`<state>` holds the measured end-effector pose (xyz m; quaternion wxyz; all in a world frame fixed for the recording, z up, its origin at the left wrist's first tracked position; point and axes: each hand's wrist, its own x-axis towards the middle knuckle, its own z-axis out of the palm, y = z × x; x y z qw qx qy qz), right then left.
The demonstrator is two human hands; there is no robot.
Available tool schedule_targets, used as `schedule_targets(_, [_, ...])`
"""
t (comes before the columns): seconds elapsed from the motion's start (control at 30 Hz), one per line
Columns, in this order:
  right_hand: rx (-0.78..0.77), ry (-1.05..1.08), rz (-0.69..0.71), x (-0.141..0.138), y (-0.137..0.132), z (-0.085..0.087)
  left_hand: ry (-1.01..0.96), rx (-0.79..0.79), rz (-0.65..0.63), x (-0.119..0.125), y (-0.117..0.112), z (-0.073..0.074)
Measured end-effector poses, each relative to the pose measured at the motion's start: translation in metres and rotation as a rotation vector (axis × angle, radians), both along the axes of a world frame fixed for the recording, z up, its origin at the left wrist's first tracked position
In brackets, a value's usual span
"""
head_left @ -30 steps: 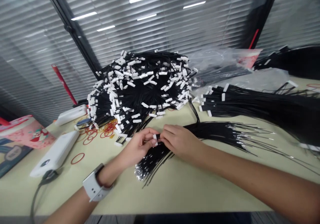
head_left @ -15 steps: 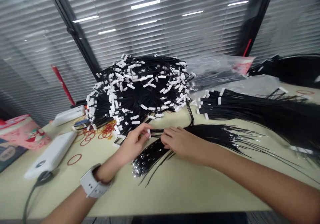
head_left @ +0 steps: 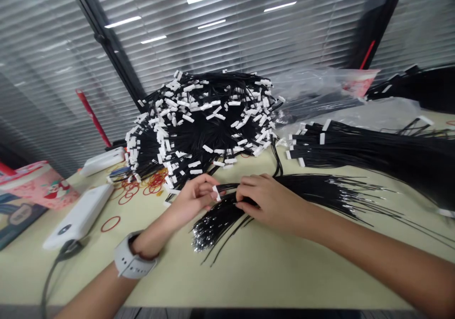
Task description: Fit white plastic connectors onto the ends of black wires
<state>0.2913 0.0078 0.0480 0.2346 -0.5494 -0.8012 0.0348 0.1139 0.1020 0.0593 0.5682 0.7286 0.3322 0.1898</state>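
My left hand (head_left: 198, 195) pinches a small white connector (head_left: 216, 193) between thumb and fingers. Thin black wires (head_left: 228, 186) run from that connector towards my right hand (head_left: 265, 198). The fingers of my right hand are curled at these wires, with the thumb below; its fingertips are partly hidden. Beneath both hands lies a loose bundle of black wires (head_left: 215, 222) with shiny metal tips at its left end. More bare tips fan out at the bundle's right end. Behind my hands rises a large heap of black cables with white connectors (head_left: 209, 124).
Another cable bundle (head_left: 359, 148) lies at right, before clear plastic bags (head_left: 313, 91). On the left are rubber bands (head_left: 152, 184), a white power bank (head_left: 80, 217) with a plugged-in cable, a second white device (head_left: 103, 161) and a pink cup (head_left: 46, 186). Window blinds stand behind the table (head_left: 284, 271).
The view has shifted slightly. The white connector in my left fingers shows more fully and tilts differently. My right thumb now sits further apart from the other fingers.
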Motion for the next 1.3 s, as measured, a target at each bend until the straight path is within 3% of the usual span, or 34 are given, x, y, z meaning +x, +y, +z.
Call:
schedule_targets(0.2, [-0.042,0.097,0.048,-0.012,-0.001,0.0,-0.023,0.004,-0.022,0.0,0.0,0.0])
schedule_targets(0.5, [-0.258,0.369,-0.2,0.018,0.006,0.001,-0.031,-0.038,0.089,-0.001,0.002,-0.002])
schedule_targets(0.8, [-0.37,0.421,-0.296,0.028,0.006,0.013,-0.072,-0.051,0.123,-0.001,0.001,-0.003])
schedule_targets(1.3, [-0.37,0.392,-0.33,0.032,0.006,0.016,-0.064,-0.049,0.093,-0.002,0.003,-0.002])
